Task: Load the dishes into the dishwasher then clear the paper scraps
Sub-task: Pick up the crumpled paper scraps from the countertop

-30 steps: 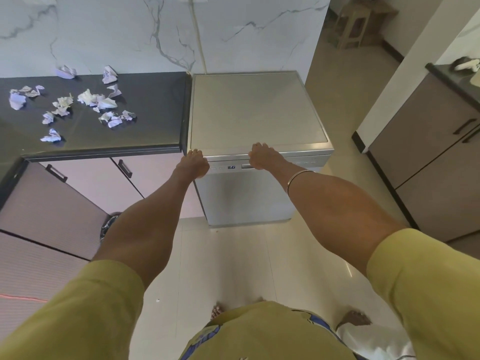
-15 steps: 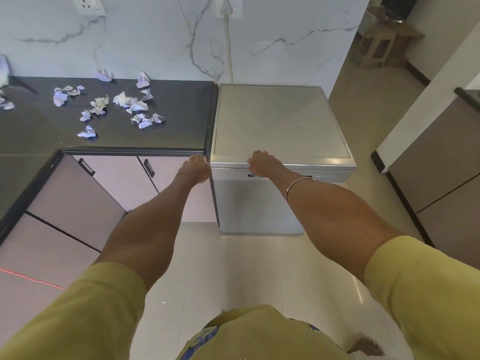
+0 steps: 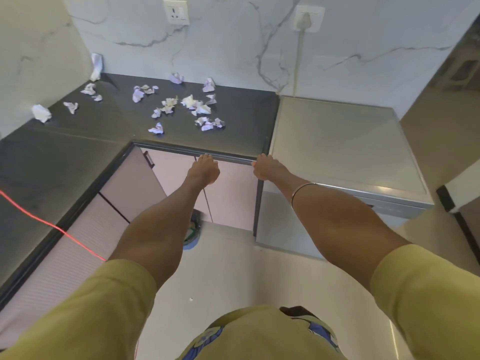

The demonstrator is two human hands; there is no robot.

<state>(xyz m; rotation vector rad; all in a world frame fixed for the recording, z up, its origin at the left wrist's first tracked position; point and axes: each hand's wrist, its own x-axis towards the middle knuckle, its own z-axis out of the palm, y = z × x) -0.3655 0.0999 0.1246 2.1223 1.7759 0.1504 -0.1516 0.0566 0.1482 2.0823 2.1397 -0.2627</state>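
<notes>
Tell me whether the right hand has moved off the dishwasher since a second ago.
Yes. The right hand has shifted left: earlier it rested at the dishwasher's front edge, now it sits at the dark countertop's edge, beside the dishwasher's left corner.

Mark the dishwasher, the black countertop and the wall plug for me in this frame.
dishwasher (image 3: 340, 141): head view, middle of its flat grey top.
black countertop (image 3: 241, 118): head view, bare patch right of the paper scraps (image 3: 197, 106).
wall plug (image 3: 306, 20): head view, white plug body in the right socket.
</notes>
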